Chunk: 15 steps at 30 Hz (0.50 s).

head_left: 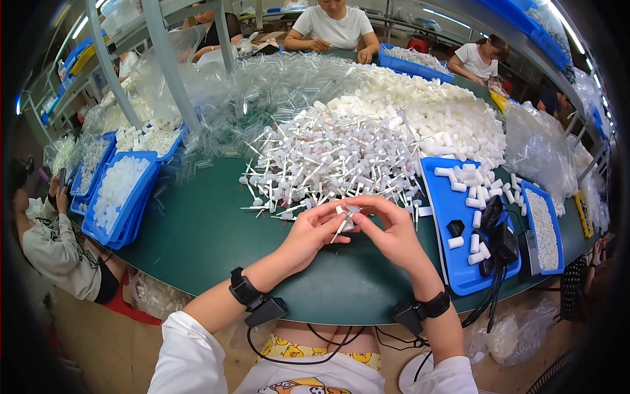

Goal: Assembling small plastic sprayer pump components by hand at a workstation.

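Note:
Both hands meet over the near edge of a heap of small white stick pieces [328, 157]. Between their fingertips is a small white plastic piece with a thin stick [340, 227] slanting down toward me. My left hand [307, 235] pinches it from the left, its fingers curled. My right hand [392, 231] closes on the piece's translucent head from the right, thumb and forefinger together. Something white and rounded shows under the fingertips; the fingers partly hide it, so I cannot tell whether it is a separate part.
A blue tray [463, 282] at right holds white cylinders and black devices with cables. Behind lie a mound of white cylinders [453, 121] and clear tubes [275, 85]. Stacked blue trays [141, 217] stand left on the green table [197, 256]. Co-workers sit around.

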Motion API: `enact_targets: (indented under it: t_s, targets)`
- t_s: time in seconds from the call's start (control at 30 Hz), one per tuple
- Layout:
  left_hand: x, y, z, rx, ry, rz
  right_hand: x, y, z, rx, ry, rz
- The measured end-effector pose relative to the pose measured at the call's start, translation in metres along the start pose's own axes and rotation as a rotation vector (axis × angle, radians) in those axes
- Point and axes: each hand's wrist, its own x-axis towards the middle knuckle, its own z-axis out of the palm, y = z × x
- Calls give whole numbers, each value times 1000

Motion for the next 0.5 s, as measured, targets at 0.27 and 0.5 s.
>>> enact_targets:
  t_s: [0.27,0.5]
  targets:
    - [2,0,-4,8,-39,-47,1,-2,-1,-106,-41,9]
    - [1,4,0,24,-89,-92,2,0,-9,-226,-99,24]
